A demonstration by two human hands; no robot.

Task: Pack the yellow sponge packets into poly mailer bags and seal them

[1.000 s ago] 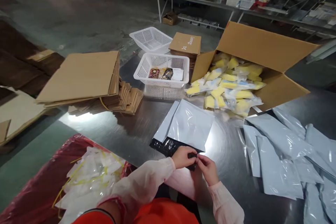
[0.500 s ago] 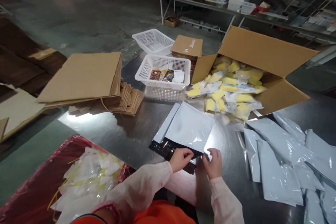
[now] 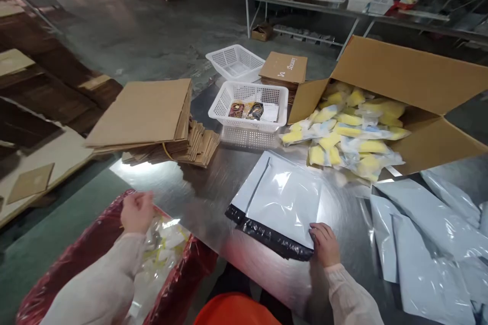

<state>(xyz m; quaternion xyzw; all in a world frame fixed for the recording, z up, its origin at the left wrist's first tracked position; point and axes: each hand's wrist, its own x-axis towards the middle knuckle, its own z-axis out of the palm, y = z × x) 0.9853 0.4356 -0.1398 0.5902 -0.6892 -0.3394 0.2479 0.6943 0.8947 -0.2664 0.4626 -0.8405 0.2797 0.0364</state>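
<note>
A grey-white plastic mailer bag lies flat on the metal table, its black flap strip facing me. My right hand grips the bag's lower right corner, fingers on top of the edge. Over the bin lined with red plastic, my left hand is lifted; its fingers look curled but are smeared by motion, and anything in them cannot be made out. Beneath it in the bin are crumpled clear and white scraps with yellow strips.
An open carton holds several yellow items in clear bags. Grey mailers are heaped at right. A white basket with cards, another white basket and flattened cardboard stand along the back and left.
My left hand has left the mailer's flap and swung left over the red-lined bin. My right hand has stayed at the corner. The bag now lies flatter, and the view has turned slightly left.
</note>
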